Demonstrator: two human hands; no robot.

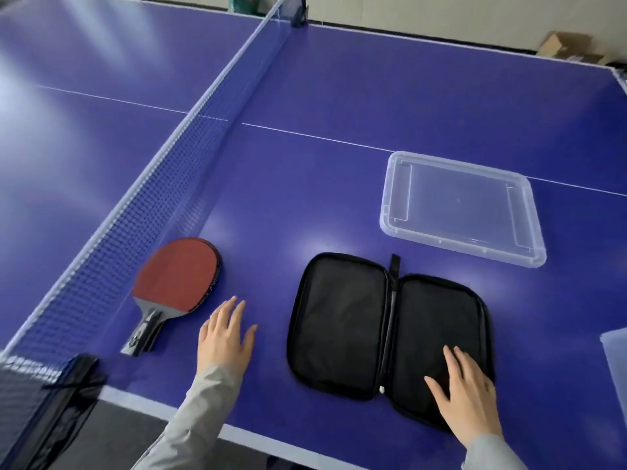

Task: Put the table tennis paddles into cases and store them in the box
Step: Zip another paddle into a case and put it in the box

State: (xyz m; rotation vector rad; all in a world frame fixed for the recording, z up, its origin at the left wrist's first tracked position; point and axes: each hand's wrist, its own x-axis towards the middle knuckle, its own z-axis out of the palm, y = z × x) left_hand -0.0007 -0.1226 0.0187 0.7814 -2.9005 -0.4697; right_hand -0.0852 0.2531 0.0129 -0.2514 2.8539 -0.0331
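Your left hand [226,337] lies flat on the blue table [339,96], fingers straight and slightly spread, holding nothing. It sits just right of the paddle [176,279], not touching it. The paddle lies red face up beside the net [163,184], handle pointing toward the near edge. There looks to be a second paddle stacked under it, but you cannot tell for sure.

Your right hand [466,395] rests with straight fingers on the right half of the case [386,327], which lies unzipped and spread open, black lining up. Nothing is gripped. The case's near corner comes close to the white line along the table's near edge.

The box [461,205], clear plastic, stands beyond the case and to its right, apart from it, lid off, with nothing in it. Between paddle and case is a strip of bare table, and more bare surface lies beyond the box toward the far edge.

At the right edge a pale translucent thing [615,361] is cut off; you cannot make out what it is. The net's post and clamp [51,385] at the lower left are partly out of view. Cardboard boxes [570,49] show past the far corner.
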